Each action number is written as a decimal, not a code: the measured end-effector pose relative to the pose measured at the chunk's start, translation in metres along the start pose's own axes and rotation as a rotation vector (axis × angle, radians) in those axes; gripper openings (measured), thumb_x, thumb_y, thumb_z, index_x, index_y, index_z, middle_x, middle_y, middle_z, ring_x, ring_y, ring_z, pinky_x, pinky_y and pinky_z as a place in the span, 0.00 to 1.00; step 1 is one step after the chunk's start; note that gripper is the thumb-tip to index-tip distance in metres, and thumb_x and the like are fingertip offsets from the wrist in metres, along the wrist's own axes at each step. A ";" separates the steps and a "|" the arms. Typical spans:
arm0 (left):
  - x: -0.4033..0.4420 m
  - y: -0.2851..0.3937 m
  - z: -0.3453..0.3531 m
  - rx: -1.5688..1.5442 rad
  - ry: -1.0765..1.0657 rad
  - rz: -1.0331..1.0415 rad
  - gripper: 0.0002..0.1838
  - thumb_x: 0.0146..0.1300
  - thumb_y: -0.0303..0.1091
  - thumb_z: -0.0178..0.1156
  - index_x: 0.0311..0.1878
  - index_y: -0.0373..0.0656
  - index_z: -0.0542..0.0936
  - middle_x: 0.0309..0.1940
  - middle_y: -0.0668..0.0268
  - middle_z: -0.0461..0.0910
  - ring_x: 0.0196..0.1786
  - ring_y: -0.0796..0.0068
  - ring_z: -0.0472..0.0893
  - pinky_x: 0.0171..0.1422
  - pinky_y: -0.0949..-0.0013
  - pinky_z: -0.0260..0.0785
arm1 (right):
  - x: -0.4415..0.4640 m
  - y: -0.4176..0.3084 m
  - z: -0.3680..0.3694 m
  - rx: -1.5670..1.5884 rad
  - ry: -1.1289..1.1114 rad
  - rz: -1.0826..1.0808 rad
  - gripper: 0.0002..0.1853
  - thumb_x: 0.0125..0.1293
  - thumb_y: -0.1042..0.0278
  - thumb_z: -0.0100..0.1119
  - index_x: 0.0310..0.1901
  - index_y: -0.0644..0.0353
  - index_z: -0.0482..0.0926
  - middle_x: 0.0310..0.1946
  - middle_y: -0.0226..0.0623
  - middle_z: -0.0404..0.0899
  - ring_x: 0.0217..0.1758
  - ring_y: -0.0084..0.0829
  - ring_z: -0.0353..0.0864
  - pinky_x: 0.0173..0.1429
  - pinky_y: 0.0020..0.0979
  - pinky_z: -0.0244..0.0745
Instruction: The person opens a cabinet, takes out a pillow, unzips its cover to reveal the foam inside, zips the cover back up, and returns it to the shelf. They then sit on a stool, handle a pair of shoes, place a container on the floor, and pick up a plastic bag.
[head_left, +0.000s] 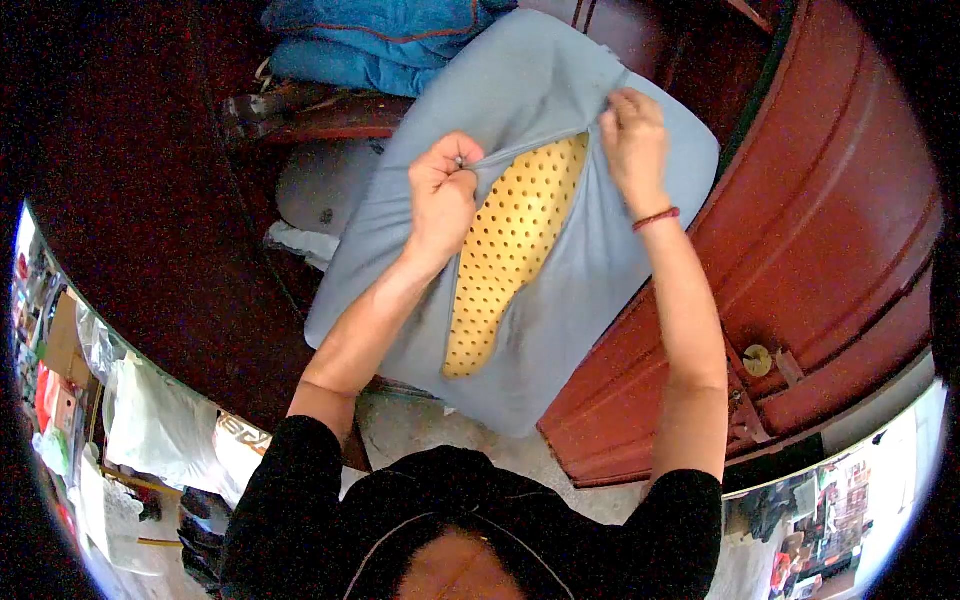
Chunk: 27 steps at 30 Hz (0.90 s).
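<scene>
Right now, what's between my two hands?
In the head view, grey cover lies between your left hand and right hand, yellow foam showing through its opening.

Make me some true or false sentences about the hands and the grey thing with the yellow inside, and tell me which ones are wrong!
1. The left hand grips an edge of the grey cover. True.
2. Yellow foam shows between the cover's edges. True.
3. The foam is smooth, with no holes. False: it is dotted with holes.
4. A red bracelet circles the wrist of the right hand. True.
5. The cover is closed all the way. False: it gapes open over the foam.
6. The left wrist has a bracelet too. False: it is bare.
</scene>
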<state>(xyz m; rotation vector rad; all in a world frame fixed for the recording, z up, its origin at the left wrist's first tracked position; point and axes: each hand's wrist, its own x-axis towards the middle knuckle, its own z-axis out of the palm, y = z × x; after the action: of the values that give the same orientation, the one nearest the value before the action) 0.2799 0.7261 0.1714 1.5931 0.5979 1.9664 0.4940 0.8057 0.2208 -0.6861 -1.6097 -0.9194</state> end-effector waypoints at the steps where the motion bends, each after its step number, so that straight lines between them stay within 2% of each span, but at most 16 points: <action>1: -0.001 0.005 -0.002 -0.014 0.016 0.006 0.11 0.42 0.14 0.40 0.24 0.39 0.71 0.15 0.77 0.64 0.17 0.90 0.57 0.19 0.80 0.45 | -0.003 0.013 -0.004 -0.013 -0.056 0.066 0.10 0.50 0.72 0.56 0.35 0.63 0.77 0.37 0.43 0.76 0.40 0.42 0.74 0.44 0.37 0.70; 4: 0.002 0.013 0.003 -0.177 0.088 -0.115 0.12 0.41 0.13 0.40 0.23 0.40 0.70 0.16 0.76 0.65 0.17 0.89 0.58 0.19 0.80 0.46 | -0.003 0.016 -0.020 0.066 -0.120 0.130 0.11 0.50 0.72 0.54 0.35 0.66 0.76 0.37 0.46 0.76 0.41 0.45 0.75 0.48 0.37 0.69; 6: 0.009 0.012 0.007 -0.241 0.128 -0.142 0.12 0.41 0.13 0.39 0.22 0.40 0.70 0.17 0.75 0.65 0.17 0.89 0.59 0.19 0.80 0.46 | -0.007 -0.007 -0.036 0.197 -0.211 0.216 0.15 0.50 0.72 0.54 0.42 0.67 0.74 0.45 0.48 0.73 0.50 0.45 0.71 0.55 0.38 0.65; 7: 0.014 0.010 0.008 -0.305 0.155 -0.172 0.12 0.40 0.13 0.39 0.22 0.40 0.70 0.17 0.75 0.66 0.17 0.88 0.59 0.20 0.80 0.47 | -0.013 -0.023 -0.039 0.196 -0.212 0.214 0.15 0.50 0.72 0.54 0.42 0.67 0.74 0.45 0.48 0.73 0.50 0.45 0.71 0.55 0.38 0.65; 9: 0.017 0.013 0.010 -0.293 0.150 -0.177 0.12 0.40 0.13 0.39 0.22 0.40 0.70 0.17 0.75 0.66 0.18 0.88 0.59 0.20 0.80 0.47 | -0.023 -0.052 -0.037 0.118 -0.301 0.118 0.24 0.48 0.72 0.56 0.50 0.66 0.69 0.54 0.49 0.66 0.59 0.46 0.63 0.60 0.40 0.59; 10: 0.018 0.015 0.011 -0.277 0.147 -0.184 0.12 0.40 0.13 0.39 0.22 0.40 0.70 0.17 0.75 0.66 0.18 0.88 0.59 0.20 0.80 0.48 | -0.028 -0.053 -0.033 0.116 -0.305 0.123 0.24 0.48 0.72 0.56 0.50 0.66 0.69 0.54 0.49 0.66 0.59 0.46 0.63 0.60 0.40 0.59; 12: 0.022 0.022 0.008 -0.264 0.139 -0.160 0.12 0.40 0.13 0.40 0.22 0.40 0.70 0.17 0.75 0.66 0.18 0.88 0.59 0.21 0.80 0.47 | -0.040 -0.049 -0.019 -0.242 -0.319 0.202 0.31 0.46 0.71 0.59 0.55 0.65 0.64 0.58 0.48 0.60 0.62 0.47 0.56 0.63 0.40 0.55; 14: 0.028 0.025 0.004 -0.248 0.134 -0.126 0.12 0.39 0.13 0.40 0.22 0.39 0.71 0.17 0.75 0.66 0.18 0.88 0.59 0.21 0.80 0.47 | -0.039 -0.014 -0.010 -0.345 -0.240 0.206 0.29 0.44 0.71 0.60 0.53 0.66 0.67 0.54 0.48 0.64 0.59 0.47 0.61 0.61 0.39 0.57; 16: 0.033 0.025 -0.001 -0.180 -0.040 -0.034 0.11 0.39 0.13 0.41 0.22 0.40 0.69 0.21 0.70 0.70 0.22 0.83 0.65 0.25 0.80 0.54 | -0.026 0.006 -0.013 -0.193 -0.194 0.223 0.24 0.43 0.72 0.59 0.47 0.66 0.71 0.47 0.48 0.71 0.53 0.46 0.67 0.56 0.38 0.63; 17: 0.035 0.031 -0.001 -0.080 -0.022 -0.021 0.11 0.38 0.13 0.41 0.23 0.38 0.69 0.21 0.69 0.71 0.25 0.81 0.67 0.28 0.81 0.57 | -0.017 0.009 -0.010 -0.192 -0.196 0.221 0.24 0.43 0.72 0.59 0.47 0.66 0.71 0.47 0.48 0.71 0.53 0.46 0.67 0.56 0.38 0.63; 19: 0.045 0.043 0.002 -0.117 0.025 0.067 0.11 0.39 0.13 0.41 0.23 0.38 0.70 0.19 0.72 0.69 0.21 0.85 0.64 0.25 0.81 0.53 | 0.000 0.013 -0.009 -0.194 -0.184 0.263 0.19 0.41 0.72 0.60 0.40 0.65 0.75 0.39 0.46 0.75 0.44 0.46 0.72 0.49 0.37 0.68; 20: 0.049 0.049 0.003 -0.154 0.073 0.158 0.11 0.40 0.13 0.41 0.22 0.38 0.72 0.16 0.75 0.67 0.18 0.88 0.60 0.21 0.81 0.49 | 0.008 0.015 -0.010 -0.194 -0.185 0.263 0.19 0.41 0.72 0.60 0.40 0.65 0.75 0.39 0.46 0.75 0.44 0.46 0.72 0.49 0.37 0.68; 22: 0.053 0.060 -0.006 -0.137 0.050 0.118 0.12 0.40 0.13 0.41 0.23 0.38 0.73 0.17 0.74 0.69 0.18 0.87 0.62 0.21 0.81 0.50 | 0.021 0.021 -0.013 -0.228 -0.127 0.203 0.17 0.41 0.72 0.60 0.37 0.63 0.77 0.36 0.45 0.76 0.40 0.44 0.74 0.45 0.38 0.70; 25: 0.067 0.077 -0.015 -0.106 0.143 0.262 0.14 0.41 0.12 0.43 0.25 0.38 0.75 0.18 0.72 0.71 0.19 0.86 0.66 0.22 0.81 0.54 | 0.038 0.045 -0.015 -0.318 -0.052 0.123 0.14 0.40 0.71 0.61 0.34 0.60 0.78 0.33 0.43 0.77 0.39 0.43 0.76 0.42 0.38 0.72; 26: 0.074 0.076 -0.023 -0.123 0.124 0.257 0.10 0.41 0.14 0.44 0.25 0.36 0.74 0.25 0.66 0.75 0.27 0.80 0.71 0.31 0.80 0.61 | 0.044 0.049 -0.019 -0.353 -0.072 0.153 0.14 0.39 0.70 0.61 0.33 0.60 0.78 0.32 0.42 0.77 0.39 0.43 0.76 0.41 0.37 0.72; 27: 0.084 0.074 -0.033 -0.138 0.110 0.292 0.10 0.41 0.14 0.44 0.25 0.36 0.74 0.25 0.65 0.75 0.27 0.79 0.71 0.33 0.80 0.62 | 0.051 0.052 -0.023 -0.345 -0.081 0.154 0.17 0.41 0.76 0.56 0.38 0.59 0.78 0.37 0.41 0.78 0.40 0.41 0.77 0.44 0.35 0.72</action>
<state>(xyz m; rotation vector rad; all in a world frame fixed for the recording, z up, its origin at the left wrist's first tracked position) 0.2246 0.7246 0.2744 1.5662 0.2735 2.2658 0.5371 0.8118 0.2834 -1.0832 -1.4579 -1.0778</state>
